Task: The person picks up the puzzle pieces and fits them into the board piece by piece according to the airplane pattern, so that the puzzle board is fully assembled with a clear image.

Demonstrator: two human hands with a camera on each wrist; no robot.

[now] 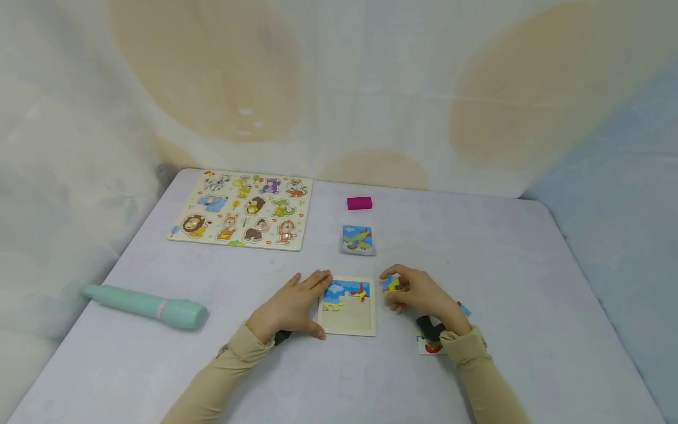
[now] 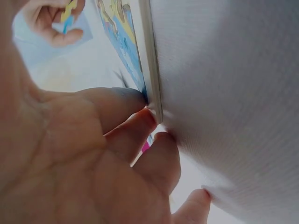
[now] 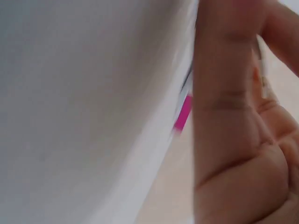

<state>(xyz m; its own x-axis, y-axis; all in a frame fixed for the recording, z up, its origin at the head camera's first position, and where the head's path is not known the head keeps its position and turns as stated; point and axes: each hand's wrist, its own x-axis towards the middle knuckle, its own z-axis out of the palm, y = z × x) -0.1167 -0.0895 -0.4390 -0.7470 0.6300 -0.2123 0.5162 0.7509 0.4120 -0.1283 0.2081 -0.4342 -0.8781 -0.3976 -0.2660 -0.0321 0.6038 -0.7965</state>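
Between the pale counter's (image 1: 519, 271) side edges, the left hand (image 1: 288, 307), fingers extended, touches a square cream wooden puzzle tray (image 1: 346, 322); just beside it, the right hand (image 1: 424, 292) pinches a blue-and-yellow jigsaw piece (image 1: 391, 285).

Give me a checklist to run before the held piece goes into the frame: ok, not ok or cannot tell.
1. Right hand holding the puzzle piece: ok, pinched just right of the frame.
2. Left hand steadying the frame: ok, touching its left side.
3. Bare room in the frame: ok, mostly the lower part.
4. Airplane picture uncovered: ok, beyond the frame.
5. Held piece turned to fit: cannot tell, fingers partly cover it.
6. Printed item by the right wrist fully visible: not ok, partly covered.
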